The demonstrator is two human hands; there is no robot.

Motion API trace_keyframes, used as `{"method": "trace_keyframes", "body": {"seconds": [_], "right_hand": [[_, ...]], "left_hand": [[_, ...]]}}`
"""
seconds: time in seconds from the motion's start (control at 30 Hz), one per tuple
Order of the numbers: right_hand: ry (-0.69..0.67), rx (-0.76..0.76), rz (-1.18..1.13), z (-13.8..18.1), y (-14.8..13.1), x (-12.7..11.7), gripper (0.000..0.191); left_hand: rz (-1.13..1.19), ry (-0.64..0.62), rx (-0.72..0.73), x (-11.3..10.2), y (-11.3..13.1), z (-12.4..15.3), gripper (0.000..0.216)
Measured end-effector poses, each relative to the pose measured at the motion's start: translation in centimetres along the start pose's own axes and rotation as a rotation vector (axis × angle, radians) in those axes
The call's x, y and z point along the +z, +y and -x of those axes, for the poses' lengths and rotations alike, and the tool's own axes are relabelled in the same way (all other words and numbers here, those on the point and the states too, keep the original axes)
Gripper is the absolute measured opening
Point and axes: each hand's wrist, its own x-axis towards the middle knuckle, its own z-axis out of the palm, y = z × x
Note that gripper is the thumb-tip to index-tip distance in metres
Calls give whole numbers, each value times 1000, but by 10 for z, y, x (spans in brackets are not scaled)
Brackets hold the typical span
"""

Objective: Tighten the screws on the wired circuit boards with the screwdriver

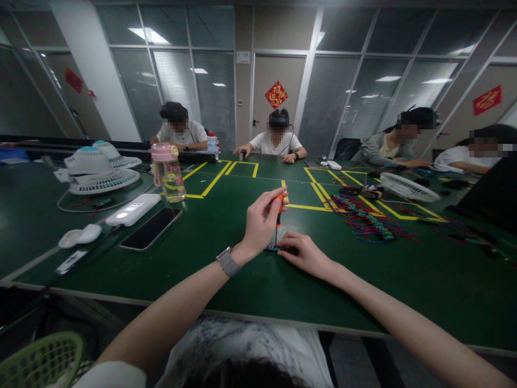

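Note:
My left hand [260,221], with a grey-banded watch at the wrist, is closed around the orange and black handle of a screwdriver [279,205]. The screwdriver stands upright, its thin shaft pointing down at a small circuit board [273,248] on the green table. Low beside it, the fingers of my right hand [302,250] are bent together at the board's right edge and hold it. Those fingers hide part of the board, and what the screwdriver's tip meets is too small to make out.
To the left are a phone [151,229], a white power strip [133,209], a bottle [168,178] and white fans [95,170]. Several wired circuit boards [363,215] lie to the right, near another fan [410,187]. Several people sit across the table [226,291].

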Motion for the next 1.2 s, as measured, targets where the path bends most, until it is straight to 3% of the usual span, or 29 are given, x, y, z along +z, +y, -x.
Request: {"method": "trace_keyframes", "body": {"seconds": [0.2, 0.4, 0.63, 0.87, 1.1, 1.2], "right_hand": [[8, -7, 0, 0, 0, 0, 15], [4, -9, -1, 0, -1, 0, 16], [1, -16, 3, 0, -1, -1, 16], [5, -13, 15, 0, -4, -2, 19], [6, -15, 19, 0, -2, -2, 19], [7, -13, 15, 0, -2, -1, 19]], "left_hand": [[-271, 90, 88, -3, 4, -1, 19], [13, -44, 6, 0, 1, 0, 33], [-262, 52, 92, -2, 5, 0, 21], [7, 6, -9, 0, -1, 1, 33], [-296, 111, 95, -3, 6, 0, 17], [-219, 71, 92, -3, 6, 0, 26]]}}
